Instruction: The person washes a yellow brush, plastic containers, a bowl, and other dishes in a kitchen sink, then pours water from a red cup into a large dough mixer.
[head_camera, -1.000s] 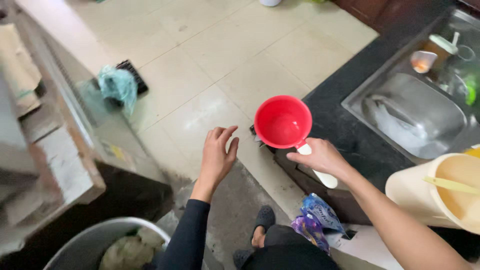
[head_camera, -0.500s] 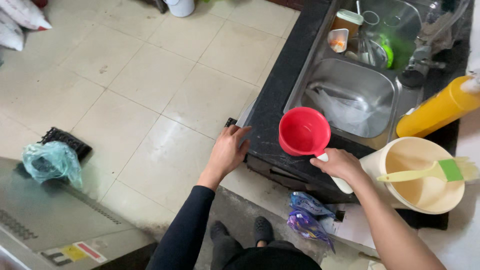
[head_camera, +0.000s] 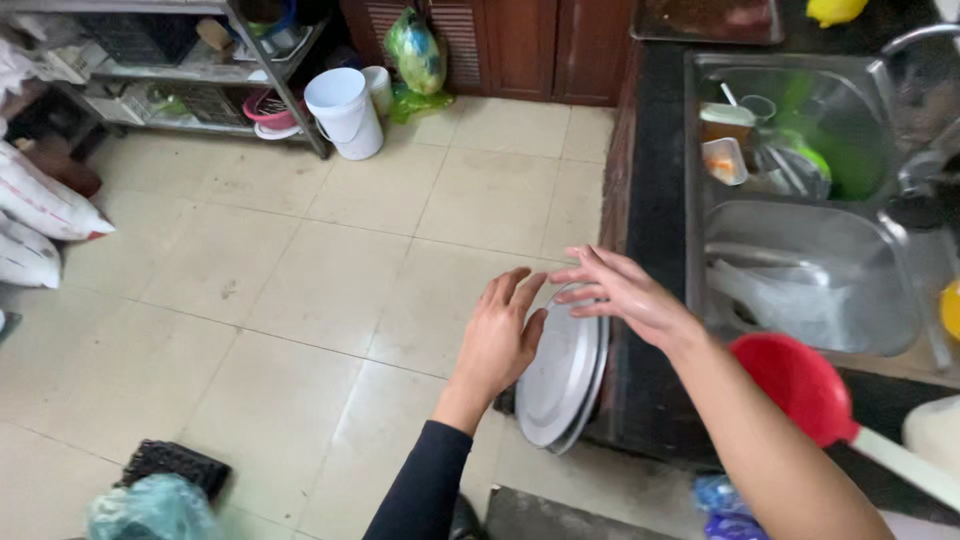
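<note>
A round metal lid or tray (head_camera: 560, 375) leans on edge against the dark counter's front. My left hand (head_camera: 500, 335) rests against its left face, fingers spread. At its top rim hovers my right hand (head_camera: 620, 290), fingers apart and fingertips touching or just above the rim. A red ladle with a white handle (head_camera: 800, 385) lies on the black counter (head_camera: 655, 220), behind my right forearm; neither hand holds it.
A steel double sink (head_camera: 800, 270) with dishes and a green item sits right. On the tiled floor (head_camera: 300, 280) stand a white bucket (head_camera: 343, 110), a metal shelf rack (head_camera: 200, 70), white sacks (head_camera: 40, 210) and a green bag on a black mat (head_camera: 150, 500).
My right hand let go of the red ladle, which now lies on the counter. Both hands moved to the metal lid leaning against the counter. The view swung toward the shelves.
</note>
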